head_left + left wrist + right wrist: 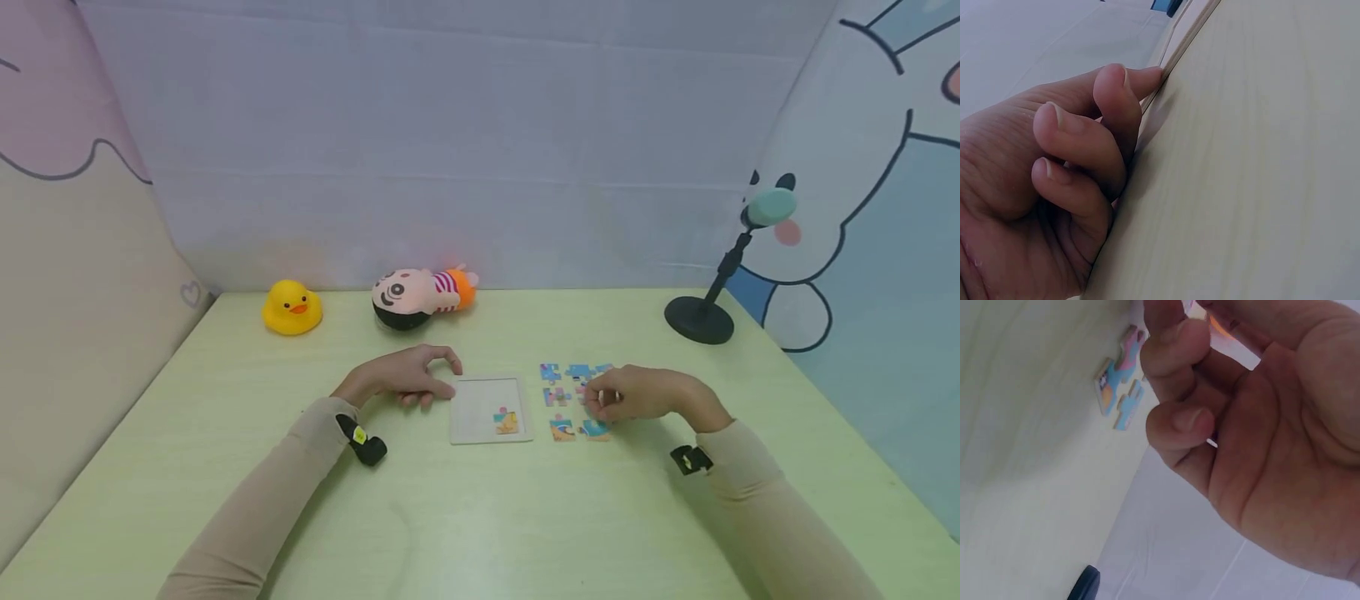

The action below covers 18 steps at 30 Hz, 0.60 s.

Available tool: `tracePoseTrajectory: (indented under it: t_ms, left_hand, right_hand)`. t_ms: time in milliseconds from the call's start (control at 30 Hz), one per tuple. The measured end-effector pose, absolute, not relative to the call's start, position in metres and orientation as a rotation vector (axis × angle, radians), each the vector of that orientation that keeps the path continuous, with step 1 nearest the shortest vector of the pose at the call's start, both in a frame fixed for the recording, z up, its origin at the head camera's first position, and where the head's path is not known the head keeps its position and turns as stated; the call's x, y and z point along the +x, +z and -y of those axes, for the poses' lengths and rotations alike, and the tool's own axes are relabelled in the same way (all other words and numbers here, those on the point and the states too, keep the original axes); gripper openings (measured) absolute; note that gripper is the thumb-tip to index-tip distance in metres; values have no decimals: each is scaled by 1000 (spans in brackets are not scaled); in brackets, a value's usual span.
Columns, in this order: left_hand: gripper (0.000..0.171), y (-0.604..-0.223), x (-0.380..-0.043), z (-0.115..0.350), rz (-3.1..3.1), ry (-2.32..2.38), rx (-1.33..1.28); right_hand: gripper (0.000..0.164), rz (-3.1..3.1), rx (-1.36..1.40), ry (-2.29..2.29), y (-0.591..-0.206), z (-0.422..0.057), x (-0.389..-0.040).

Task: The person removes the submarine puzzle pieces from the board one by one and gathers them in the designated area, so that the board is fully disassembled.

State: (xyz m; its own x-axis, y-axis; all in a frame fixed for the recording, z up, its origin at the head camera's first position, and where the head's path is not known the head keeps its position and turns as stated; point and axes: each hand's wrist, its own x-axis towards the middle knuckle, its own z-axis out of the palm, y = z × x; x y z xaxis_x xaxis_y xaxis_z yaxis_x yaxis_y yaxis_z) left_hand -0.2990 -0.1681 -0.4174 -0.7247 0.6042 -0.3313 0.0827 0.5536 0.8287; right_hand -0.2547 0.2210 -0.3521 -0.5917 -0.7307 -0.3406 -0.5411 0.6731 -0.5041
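Observation:
A white puzzle tray (480,408) lies mid-table with one puzzle piece (506,421) in its lower right corner. My left hand (408,373) rests on the table at the tray's upper left corner; in the left wrist view a fingertip (1152,78) touches the tray's edge while the other fingers bend loosely. Right of the tray several loose puzzle pieces (557,397) lie in rows. My right hand (626,393) is over these pieces with bent fingers, covering some. Its fingertips leave the right wrist view at the top, so whether they pinch a piece is hidden.
At the back stand a yellow rubber duck (292,308) and a doll lying on its side (423,296). A black stand (699,319) with a green round top is at the back right. A pale curtain (465,150) hangs behind the table.

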Motion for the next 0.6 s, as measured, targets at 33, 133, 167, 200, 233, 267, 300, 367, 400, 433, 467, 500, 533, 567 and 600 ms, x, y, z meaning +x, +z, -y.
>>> tracePoseTrajectory:
  t_ms: [33,133,167,200,233,267,300,367,400,433,467,500,533,567,600]
  left_hand:
    - [37,-417,-299,168,-2183,1121,550]
    - [37,-417,-300,169,-2181,1120,553]
    - [37,-417,-299,169,-2182,1120,557]
    - [37,-417,-299,170,-2182,1120,559]
    - [36,-417,-299,170,-2182,1120,561]
    - [36,-417,-299,170,-2182,1119,565]
    - [36,-417,-299,170,-2181,1118,568]
    - [36,-417,-299,169,-2178,1114,571]
    - [36,-417,-299,169,-2176,1113,568]
    - [36,-417,-299,169,-2176,1111,566]
    - [36,-417,-299,169,-2175,1110,565]
    - [36,-417,-299,169,-2175,1109,562]
    - [36,-418,-299,169,-2176,1110,561]
    - [36,-417,-299,169,-2178,1110,560]
    - [36,-417,-300,169,-2179,1110,560]
  right_hand:
    - [13,-2376,-977,-462,-351,-221,-255]
    - [11,-2424,-967,-426,-349,-218,-256]
    - [10,-2435,-959,-420,-349,-216,-257]
    - [8,-2446,-961,-417,-349,-214,-258]
    - [8,-2452,-958,-418,-349,-211,-259]
    - [7,-2454,-961,-420,-348,-208,-259]
    - [7,-2453,-967,-426,-348,-204,-260]
    - [8,-2448,-990,-447,-348,-196,-261]
    - [9,-2445,-1001,-457,-348,-192,-261]
    - [9,-2441,-1019,-465,-348,-187,-261]
    - [8,-2438,-1033,-470,-348,-182,-261]
    - [8,-2437,-1054,-468,-348,-178,-261]
    - [8,-2434,-1068,-464,-348,-172,-261]
    - [9,-2431,-1077,-455,-348,-167,-260]
    - [10,-2429,-1084,-441,-348,-162,-260]
